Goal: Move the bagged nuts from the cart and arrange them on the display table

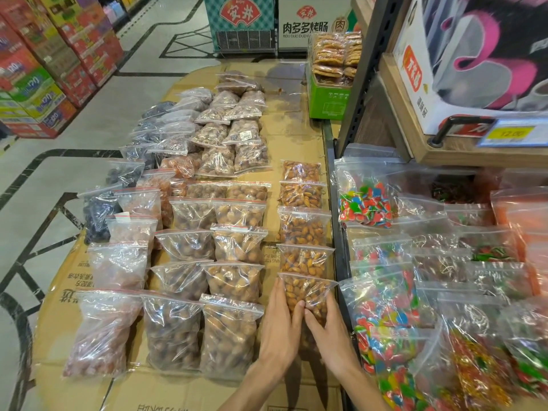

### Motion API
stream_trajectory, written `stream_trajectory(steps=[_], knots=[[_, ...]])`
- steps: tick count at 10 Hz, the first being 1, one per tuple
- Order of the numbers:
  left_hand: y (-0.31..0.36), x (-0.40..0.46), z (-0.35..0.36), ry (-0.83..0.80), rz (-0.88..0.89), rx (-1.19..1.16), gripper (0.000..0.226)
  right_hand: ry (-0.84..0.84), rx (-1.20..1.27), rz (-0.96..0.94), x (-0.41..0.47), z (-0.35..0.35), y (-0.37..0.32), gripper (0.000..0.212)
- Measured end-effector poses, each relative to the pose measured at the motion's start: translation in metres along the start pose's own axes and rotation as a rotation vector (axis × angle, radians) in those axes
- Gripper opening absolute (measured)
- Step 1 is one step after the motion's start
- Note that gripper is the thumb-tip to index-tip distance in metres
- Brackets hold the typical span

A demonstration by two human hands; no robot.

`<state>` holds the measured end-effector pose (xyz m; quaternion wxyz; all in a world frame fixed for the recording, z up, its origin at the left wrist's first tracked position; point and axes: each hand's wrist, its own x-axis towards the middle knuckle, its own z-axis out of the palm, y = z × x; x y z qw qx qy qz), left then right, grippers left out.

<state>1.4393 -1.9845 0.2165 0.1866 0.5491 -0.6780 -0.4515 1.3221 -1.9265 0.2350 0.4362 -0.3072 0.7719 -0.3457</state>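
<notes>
Your left hand (277,330) and right hand (332,333) | fingers spread flat, pressing almond bag (307,295) onto table (292,137) | soft, slippery, shifting load | cup its sides, not the zip.

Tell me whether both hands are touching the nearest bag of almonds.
Touching. The head view shows the left hand laid against the almond bag's left edge and the right hand pressing its lower right side.
</notes>
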Motion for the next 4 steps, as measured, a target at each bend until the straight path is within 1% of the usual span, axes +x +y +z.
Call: stream_trajectory(steps=[1,2,3,4], knots=[[0.003,-0.001,-0.003,-0.008,0.012,-0.022,0.074,-0.005,0.013,-0.019,-0.005,-0.003,-0.006,0.074],[0.007,-0.006,-0.012,-0.020,0.051,-0.028,0.077,0.011,0.015,-0.021,-0.007,-0.006,-0.008,0.076],[0.011,-0.017,-0.023,-0.034,0.072,-0.031,0.077,0.005,0.006,-0.020,-0.015,-0.008,-0.010,0.081],[0.012,-0.028,-0.028,-0.043,0.113,-0.010,0.076,0.012,0.001,-0.067,-0.023,-0.007,-0.012,0.088]])
